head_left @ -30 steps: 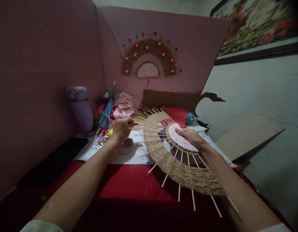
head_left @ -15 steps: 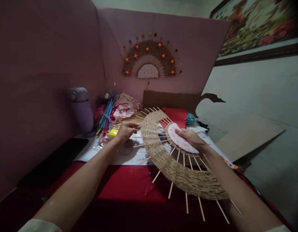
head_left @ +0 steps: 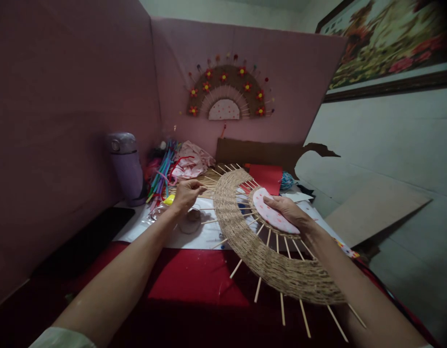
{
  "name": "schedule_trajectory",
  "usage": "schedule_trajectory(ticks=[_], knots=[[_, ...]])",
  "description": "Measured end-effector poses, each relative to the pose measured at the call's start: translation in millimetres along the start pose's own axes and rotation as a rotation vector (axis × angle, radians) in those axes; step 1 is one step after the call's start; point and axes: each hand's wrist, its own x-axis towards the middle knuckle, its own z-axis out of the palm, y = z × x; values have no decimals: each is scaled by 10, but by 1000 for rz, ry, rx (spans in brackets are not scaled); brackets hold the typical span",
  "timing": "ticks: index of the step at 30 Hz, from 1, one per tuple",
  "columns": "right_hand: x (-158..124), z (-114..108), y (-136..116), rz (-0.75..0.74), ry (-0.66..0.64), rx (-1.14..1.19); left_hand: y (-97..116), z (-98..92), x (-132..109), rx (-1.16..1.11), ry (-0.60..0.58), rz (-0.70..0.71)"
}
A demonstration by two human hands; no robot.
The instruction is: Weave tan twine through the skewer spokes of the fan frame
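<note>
Head view: woven fan (head_left: 245, 247) is between the hands, extending nearward below the right hand (head_left: 290, 212). Right hand clamps its dotted pad (head_left: 272, 212), thumb on top. Left hand (head_left: 187, 195) is pinched narrow at nearby sticks (head_left: 208, 209); whether it grips 1 cannot be told. Expected handling: light, stiff, rough; sticks may snap. Hold by pad or woven band (head_left: 227, 208).
</note>
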Motion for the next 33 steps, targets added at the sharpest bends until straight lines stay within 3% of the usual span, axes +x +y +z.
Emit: schedule_trajectory(ticks=[9,16,20,25,33], knots=[[53,-34,53,-18,-21,-174,94,-93,-38,533,153,221],[14,-36,-17,-126,1,-426,79,-114,-25,590,78,334],[-47,-8,-93,-138,4,-485,37,-144,16,522,34,280],[-55,4,-79,-60,-66,-283,7,-172,55,259,-91,142],[-49,8,-42,-13,-140,-78,8,-1,0,-225,-144,-98]])
